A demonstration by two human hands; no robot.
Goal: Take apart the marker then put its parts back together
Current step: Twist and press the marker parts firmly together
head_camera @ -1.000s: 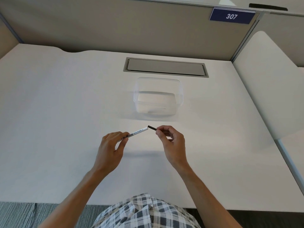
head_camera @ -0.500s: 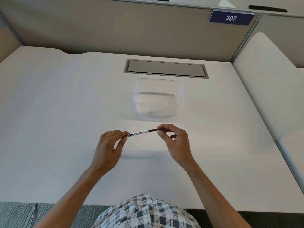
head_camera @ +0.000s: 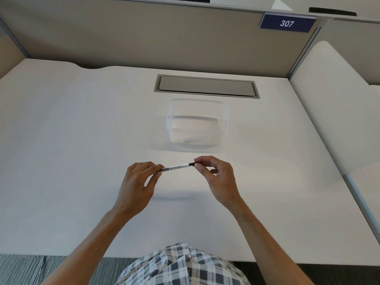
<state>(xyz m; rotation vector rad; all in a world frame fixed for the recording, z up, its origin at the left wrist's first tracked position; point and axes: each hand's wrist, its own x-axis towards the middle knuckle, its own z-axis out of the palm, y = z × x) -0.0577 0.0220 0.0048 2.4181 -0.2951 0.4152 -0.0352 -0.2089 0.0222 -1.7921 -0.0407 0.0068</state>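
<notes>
A slim white whiteboard marker with black lettering is held level above the desk, between both hands. My left hand pinches its left end between thumb and fingers. My right hand pinches the black cap at the marker's right end, and the cap sits against the white barrel. Most of the cap is hidden under my right fingertips.
A clear plastic container stands on the white desk just beyond the hands. Behind it lies a grey cable hatch. Beige partition walls enclose the back and right. A blue sign 307 hangs up right.
One second ago the black cap was apart from the barrel, held in my right hand. My right hand has moved left and brought the cap onto the barrel's end.
</notes>
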